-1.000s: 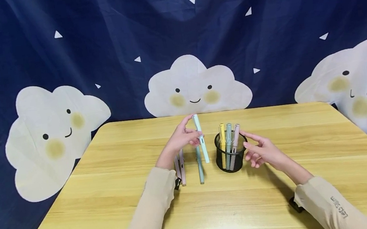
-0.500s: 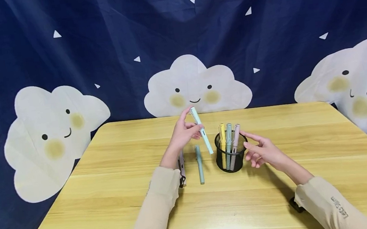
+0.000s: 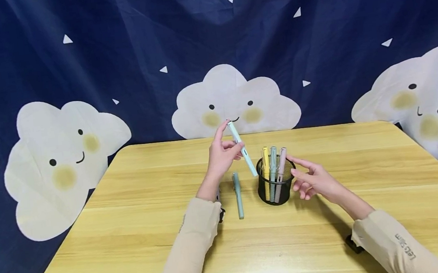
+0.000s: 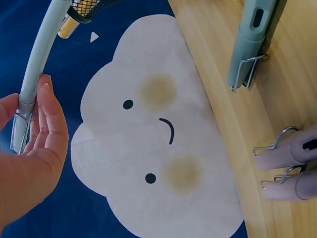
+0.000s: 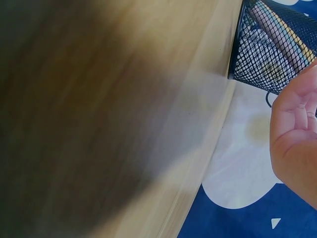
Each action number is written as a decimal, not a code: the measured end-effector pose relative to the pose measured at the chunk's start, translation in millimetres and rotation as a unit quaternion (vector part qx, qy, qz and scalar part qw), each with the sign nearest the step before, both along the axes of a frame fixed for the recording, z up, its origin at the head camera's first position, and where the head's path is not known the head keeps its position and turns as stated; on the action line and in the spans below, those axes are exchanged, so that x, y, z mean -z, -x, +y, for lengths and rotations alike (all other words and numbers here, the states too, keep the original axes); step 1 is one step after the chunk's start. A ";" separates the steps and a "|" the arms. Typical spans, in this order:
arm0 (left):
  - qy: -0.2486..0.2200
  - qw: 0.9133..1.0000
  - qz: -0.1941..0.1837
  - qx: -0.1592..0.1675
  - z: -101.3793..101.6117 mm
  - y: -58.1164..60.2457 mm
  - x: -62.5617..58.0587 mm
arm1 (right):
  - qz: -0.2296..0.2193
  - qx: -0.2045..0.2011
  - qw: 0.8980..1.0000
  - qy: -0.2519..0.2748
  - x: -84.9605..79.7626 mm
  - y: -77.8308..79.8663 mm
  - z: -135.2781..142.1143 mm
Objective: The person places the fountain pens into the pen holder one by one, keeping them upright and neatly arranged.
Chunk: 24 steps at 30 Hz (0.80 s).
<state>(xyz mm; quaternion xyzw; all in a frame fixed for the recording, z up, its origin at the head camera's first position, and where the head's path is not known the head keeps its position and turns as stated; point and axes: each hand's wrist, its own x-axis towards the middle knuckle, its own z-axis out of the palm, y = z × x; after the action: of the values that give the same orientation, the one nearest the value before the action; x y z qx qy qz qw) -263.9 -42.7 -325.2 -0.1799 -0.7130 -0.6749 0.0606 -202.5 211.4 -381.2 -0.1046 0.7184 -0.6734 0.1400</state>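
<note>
My left hand [image 3: 223, 154] pinches a pale blue pen [image 3: 250, 164] between thumb and fingers, its clip end up. The pen slants down to the right, with its lower end close over the left rim of a black mesh pen holder [image 3: 264, 193]. In the holder stand a yellow pen [image 3: 265, 160], a teal pen [image 3: 273, 159] and a light purple pen [image 3: 282, 158]. My right hand [image 3: 310, 181] touches the holder's right side with a fairly straight index finger and thumb. In the right wrist view its fingertips are cut off by the frame edge.
A grey-green pen [image 3: 238, 198] lies on the wooden table [image 3: 133, 238], left of the holder. Two light purple pens, the upper one [image 4: 282, 156] and the lower one [image 4: 287, 189], lie beside it, mostly hidden behind my left forearm in the head view. A dark blue cloud-print curtain [image 3: 141, 36] hangs behind.
My left hand has risen and moved right with the pale blue pen, which now tilts more, its lower end nearer the holder. The right hand and the holder have stayed in place.
</note>
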 end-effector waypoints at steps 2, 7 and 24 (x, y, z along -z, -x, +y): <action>0.000 1.000 0.007 -0.005 1.0 -0.1 -0.3 | 0.000 0.000 1.000 0.000 -0.1 0.1 0.1; -0.008 1.000 0.017 -0.008 3.7 -1.3 -4.5 | -0.002 0.000 1.000 0.002 0.3 0.4 0.2; -0.001 1.000 0.030 0.004 15.3 0.5 -3.9 | -0.002 0.003 1.000 -0.002 -1.4 -0.8 -0.1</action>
<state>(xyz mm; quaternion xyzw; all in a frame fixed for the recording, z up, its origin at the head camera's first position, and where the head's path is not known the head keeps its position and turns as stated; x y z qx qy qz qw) -264.4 -27.4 -321.3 -0.2032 -0.7095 -0.6701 0.0793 -201.7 211.3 -379.7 -0.1009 0.7197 -0.6725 0.1397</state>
